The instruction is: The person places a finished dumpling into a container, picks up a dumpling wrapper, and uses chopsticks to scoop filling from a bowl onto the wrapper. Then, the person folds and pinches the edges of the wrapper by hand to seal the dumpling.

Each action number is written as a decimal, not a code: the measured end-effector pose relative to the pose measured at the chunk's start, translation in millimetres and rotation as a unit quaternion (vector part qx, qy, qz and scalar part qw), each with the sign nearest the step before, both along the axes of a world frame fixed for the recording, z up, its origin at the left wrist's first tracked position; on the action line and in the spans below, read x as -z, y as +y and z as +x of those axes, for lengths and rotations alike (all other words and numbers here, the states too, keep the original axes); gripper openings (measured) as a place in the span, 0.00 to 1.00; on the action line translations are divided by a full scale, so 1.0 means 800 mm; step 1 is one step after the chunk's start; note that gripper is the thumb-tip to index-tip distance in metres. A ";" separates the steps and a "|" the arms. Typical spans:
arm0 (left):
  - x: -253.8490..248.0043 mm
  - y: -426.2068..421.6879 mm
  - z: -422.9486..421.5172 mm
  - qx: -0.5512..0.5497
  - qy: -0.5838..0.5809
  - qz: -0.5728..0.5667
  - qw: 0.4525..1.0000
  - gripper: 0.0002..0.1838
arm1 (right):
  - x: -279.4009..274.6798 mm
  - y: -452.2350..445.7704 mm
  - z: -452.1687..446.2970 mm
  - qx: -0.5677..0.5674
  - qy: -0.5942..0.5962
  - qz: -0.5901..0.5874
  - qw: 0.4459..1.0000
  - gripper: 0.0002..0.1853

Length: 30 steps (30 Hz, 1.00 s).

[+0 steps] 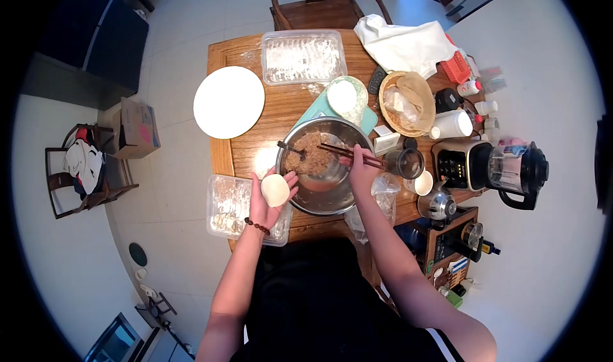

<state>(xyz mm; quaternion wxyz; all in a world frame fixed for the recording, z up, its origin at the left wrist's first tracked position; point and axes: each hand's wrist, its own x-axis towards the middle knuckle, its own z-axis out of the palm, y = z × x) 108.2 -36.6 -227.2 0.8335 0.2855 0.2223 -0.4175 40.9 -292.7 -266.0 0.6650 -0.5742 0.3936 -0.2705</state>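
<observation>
On the palm of my left hand (260,210) lies a round, pale dumpling wrapper (274,190), its fingers stretched out beneath it. My right hand (363,168) grips a pair of dark chopsticks (338,150) that point left over a large steel bowl (335,207). Brownish minced filling (311,150) covers part of the bowl's inside, and a dark-handled utensil (290,148) rests in it at the left rim. Under my left wrist stands a floured clear plastic tray (220,202), partly hidden by the forearm.
A large white round plate (228,102) and another floured tray (303,57) lie farther back. A wicker basket (388,110) with bags, a glass jar (410,164), a kettle (437,203) and a blender (511,170) stand to the right. A plastic bag (383,199) sits beside the bowl.
</observation>
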 end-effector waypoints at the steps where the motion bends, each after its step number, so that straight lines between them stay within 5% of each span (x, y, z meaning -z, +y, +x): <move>1: 0.000 0.000 0.000 -0.001 0.000 0.001 1.000 0.43 | 0.004 0.001 -0.004 0.008 -0.013 -0.001 1.000 0.15; 21: 0.001 0.002 0.002 0.015 -0.011 0.000 1.000 0.45 | -0.018 -0.015 0.002 0.013 -0.010 -0.044 0.999 0.09; 30: 0.000 -0.002 0.001 0.016 -0.013 0.007 1.000 0.45 | -0.008 -0.009 0.013 -0.075 0.045 -0.062 0.994 0.10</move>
